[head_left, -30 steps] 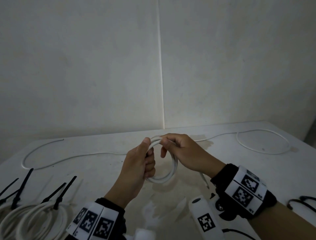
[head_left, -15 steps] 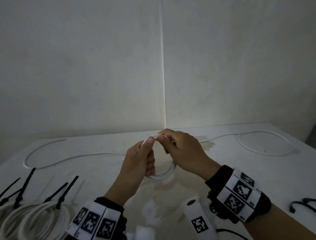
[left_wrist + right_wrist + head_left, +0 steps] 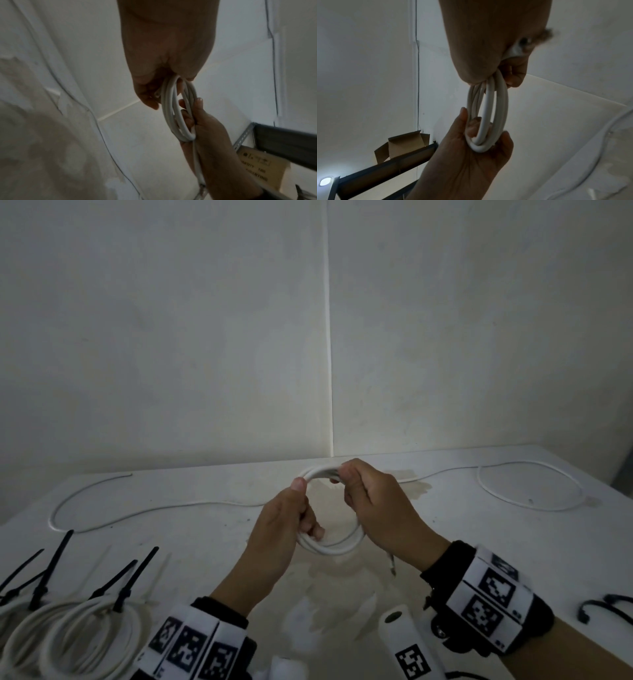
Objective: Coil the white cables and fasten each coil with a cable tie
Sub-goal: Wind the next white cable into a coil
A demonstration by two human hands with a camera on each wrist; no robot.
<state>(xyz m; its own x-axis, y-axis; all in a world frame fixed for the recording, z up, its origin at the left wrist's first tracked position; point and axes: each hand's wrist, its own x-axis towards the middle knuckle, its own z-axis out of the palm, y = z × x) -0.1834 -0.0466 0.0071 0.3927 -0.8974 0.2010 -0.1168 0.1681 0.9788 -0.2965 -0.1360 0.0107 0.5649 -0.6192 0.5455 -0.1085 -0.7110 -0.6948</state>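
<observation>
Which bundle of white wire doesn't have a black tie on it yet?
The coil in the hands, gripped by the left hand and right hand. The coils at the table's left corner already carry black ties.

Right hand point(image 3: 380, 508) rolled over top of coil point(image 3: 334, 546), now gripping far arc from above. Left hand point(image 3: 284, 529) thumb slid up to coil's upper left arc, fingers curled round near side. Coil opened wider between hands, more loop visible. Loose cable tail point(image 3: 391, 565) now hangs below right hand.
</observation>
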